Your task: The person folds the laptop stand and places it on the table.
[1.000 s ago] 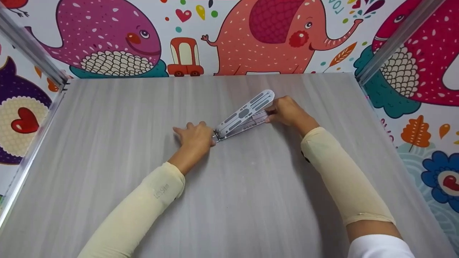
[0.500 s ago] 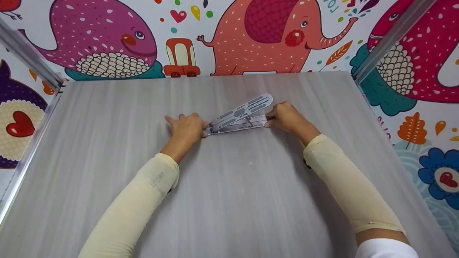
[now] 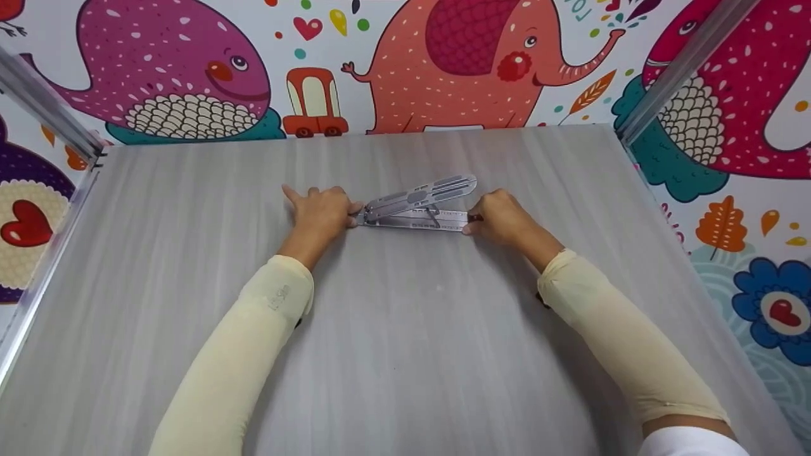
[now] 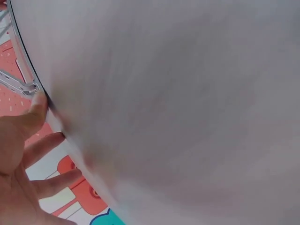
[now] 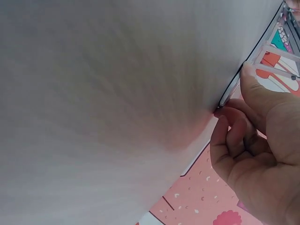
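A grey folding stand (image 3: 437, 220) lies on the table in the head view. Its slotted upper arm (image 3: 443, 190) tilts up from a hinge at the left, with a thin strut between arm and base. My left hand (image 3: 320, 215) holds the hinge end between thumb and forefinger, other fingers spread; in the left wrist view the thumb (image 4: 38, 105) touches the stand's end. My right hand (image 3: 505, 216) pinches the far right end of the base. Curled fingers (image 5: 234, 133) show there in the right wrist view, while the thumb lies along the base's edge.
The grey wood-grain table (image 3: 393, 354) meets a wall (image 3: 405, 69) printed with cartoon animals at the back. Metal posts (image 3: 684, 69) stand at the rear corners, and a metal rail runs along the left edge.
The stand has turned so that its base lies nearly level across the head view. Its upper arm sits lower, closer to the base. My left hand has shifted left and away from me.
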{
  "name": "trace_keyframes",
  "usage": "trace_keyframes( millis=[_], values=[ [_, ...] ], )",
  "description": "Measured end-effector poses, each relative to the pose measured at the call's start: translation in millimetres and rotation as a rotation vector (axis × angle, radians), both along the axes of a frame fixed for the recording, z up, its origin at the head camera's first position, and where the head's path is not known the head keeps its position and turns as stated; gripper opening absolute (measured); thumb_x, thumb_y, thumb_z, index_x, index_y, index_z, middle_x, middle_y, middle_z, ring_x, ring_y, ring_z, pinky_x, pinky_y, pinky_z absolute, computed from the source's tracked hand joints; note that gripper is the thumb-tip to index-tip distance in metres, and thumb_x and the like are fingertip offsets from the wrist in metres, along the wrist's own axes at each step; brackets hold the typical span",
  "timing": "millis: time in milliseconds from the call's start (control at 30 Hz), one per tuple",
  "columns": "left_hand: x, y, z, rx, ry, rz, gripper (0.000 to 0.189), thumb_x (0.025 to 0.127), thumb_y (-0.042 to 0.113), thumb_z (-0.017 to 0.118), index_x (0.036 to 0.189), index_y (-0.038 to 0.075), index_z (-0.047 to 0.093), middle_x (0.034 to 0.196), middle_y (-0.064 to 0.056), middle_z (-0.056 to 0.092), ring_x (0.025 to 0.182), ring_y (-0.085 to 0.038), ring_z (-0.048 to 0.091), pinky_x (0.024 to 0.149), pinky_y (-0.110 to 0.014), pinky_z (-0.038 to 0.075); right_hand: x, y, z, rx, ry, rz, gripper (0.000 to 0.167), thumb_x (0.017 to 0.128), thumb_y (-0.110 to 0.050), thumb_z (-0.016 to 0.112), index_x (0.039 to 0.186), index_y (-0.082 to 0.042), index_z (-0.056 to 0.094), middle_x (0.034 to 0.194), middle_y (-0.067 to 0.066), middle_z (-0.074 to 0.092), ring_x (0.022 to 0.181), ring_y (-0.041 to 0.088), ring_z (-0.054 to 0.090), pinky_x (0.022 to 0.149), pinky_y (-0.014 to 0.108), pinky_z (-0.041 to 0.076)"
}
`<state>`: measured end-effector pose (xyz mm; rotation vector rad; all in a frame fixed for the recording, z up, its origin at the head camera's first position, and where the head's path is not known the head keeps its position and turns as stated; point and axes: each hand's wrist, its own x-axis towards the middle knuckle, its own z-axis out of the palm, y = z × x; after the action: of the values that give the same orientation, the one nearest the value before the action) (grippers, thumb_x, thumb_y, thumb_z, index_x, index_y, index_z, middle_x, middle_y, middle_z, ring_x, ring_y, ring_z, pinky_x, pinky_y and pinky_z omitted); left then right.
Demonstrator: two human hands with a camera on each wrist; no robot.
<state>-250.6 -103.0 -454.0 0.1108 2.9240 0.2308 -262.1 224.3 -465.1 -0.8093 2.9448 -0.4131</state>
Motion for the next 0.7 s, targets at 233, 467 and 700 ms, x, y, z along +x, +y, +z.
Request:
trace_keyframes(
  millis=[233,467,700],
  values=[
    [-10.1,-2.2,-0.5,-0.023,0.026,-0.021,0.040,0.091,0.034,0.076,0.120,0.006,0.073,0.114,-0.015,0.069,0.119,-0.042,0.056,0.109,-0.087,0.003,10.3,-5.0,-0.4,-0.002,-0.033,-0.055,0.023,0.082,-0.025,0.087,0.089,-0.003,0.082,0.077,0.009,0.076,0.069,0.019,0.053,0.065,0.037,0.046],
    [-19.9,-5.3,1.4,-0.030,0.004,-0.050,0.046,0.091,0.032,0.076,0.131,0.010,0.070,0.120,-0.014,0.067,0.119,-0.041,0.055,0.108,-0.087,0.001,20.9,-8.2,-0.7,-0.021,0.006,-0.054,0.023,0.081,-0.025,0.087,0.079,-0.004,0.080,0.074,0.008,0.076,0.067,0.022,0.059,0.065,0.042,0.051],
    [-26.7,-6.3,0.5,-0.028,0.002,-0.063,0.051,0.091,0.031,0.077,0.137,0.015,0.065,0.121,-0.014,0.068,0.121,-0.041,0.056,0.107,-0.088,0.002,30.0,-13.3,0.6,-0.044,-0.029,-0.122,0.025,0.081,-0.026,0.087,0.076,-0.003,0.079,0.073,0.009,0.075,0.064,0.018,0.053,0.063,0.042,0.052]
  ],
)
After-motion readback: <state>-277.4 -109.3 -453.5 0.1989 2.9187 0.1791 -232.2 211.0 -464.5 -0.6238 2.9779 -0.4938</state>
